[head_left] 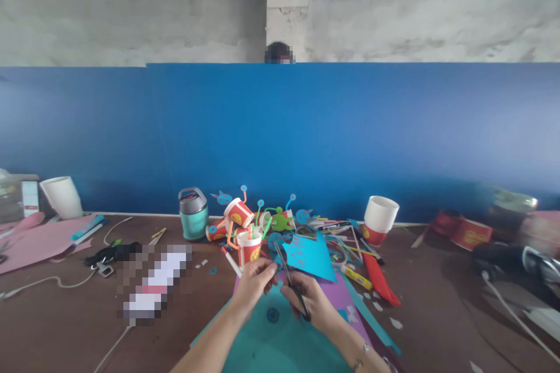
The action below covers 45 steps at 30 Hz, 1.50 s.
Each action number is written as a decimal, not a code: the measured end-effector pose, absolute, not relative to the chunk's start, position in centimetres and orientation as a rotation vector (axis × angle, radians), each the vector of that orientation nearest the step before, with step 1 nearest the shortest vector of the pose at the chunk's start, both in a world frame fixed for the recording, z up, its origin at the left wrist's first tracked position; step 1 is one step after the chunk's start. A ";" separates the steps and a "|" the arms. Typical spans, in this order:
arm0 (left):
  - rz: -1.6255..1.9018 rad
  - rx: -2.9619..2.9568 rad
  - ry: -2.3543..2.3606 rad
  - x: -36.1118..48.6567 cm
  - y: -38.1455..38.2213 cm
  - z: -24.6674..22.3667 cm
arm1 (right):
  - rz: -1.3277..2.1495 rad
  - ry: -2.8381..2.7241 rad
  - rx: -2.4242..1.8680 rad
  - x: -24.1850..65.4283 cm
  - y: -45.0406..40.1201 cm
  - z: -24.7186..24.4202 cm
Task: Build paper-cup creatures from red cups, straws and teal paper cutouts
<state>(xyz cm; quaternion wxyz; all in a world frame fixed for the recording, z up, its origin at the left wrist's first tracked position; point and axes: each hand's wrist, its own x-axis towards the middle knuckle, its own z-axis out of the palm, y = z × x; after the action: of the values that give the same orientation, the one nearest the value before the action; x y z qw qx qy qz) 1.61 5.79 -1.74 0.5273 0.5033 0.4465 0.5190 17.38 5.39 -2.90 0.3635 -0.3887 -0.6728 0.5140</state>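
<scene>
Black-handled scissors (pixel 296 290) are in my right hand (pixel 308 297), their blades pointing up and to the left. Just left of the blades, my left hand (pixel 256 281) has its thumb and fingers pinched together; a small blue piece seems to be at the fingertips, too small to make out. Both hands are above a teal sheet (pixel 280 344), on which a small round blue cutout (pixel 272 315) lies. Beyond my right hand is a bright blue sheet (pixel 310 256) with drawn marks. A red and white paper cup (pixel 249 250) with straws stands behind my left hand.
Decorated cups (pixel 239 213) and a teal jar (pixel 194 218) stand at the back. Stacked white cups (pixel 380 218), a yellow marker (pixel 356 277) and a red strip (pixel 380 280) are to the right. A blue partition (pixel 280 134) closes the table's far side; a person's head (pixel 280 53) shows above it.
</scene>
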 end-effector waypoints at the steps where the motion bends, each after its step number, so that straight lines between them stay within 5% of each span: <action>1: 1.241 1.198 1.068 1.6 5.8 -1.7 | 1.331 -1.730 -1.003 17.4 5.4 -2.9; 45: 1.191 1.103 1.028 0.7 6.1 -1.9 | 1.409 -1.745 -1.028 17.5 5.2 -2.6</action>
<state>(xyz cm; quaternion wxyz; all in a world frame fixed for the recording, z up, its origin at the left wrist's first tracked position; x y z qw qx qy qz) 0.74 6.14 -1.88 0.5728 0.4706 0.4386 0.5080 17.46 5.21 -2.61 0.3308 -0.3933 -0.6674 0.5390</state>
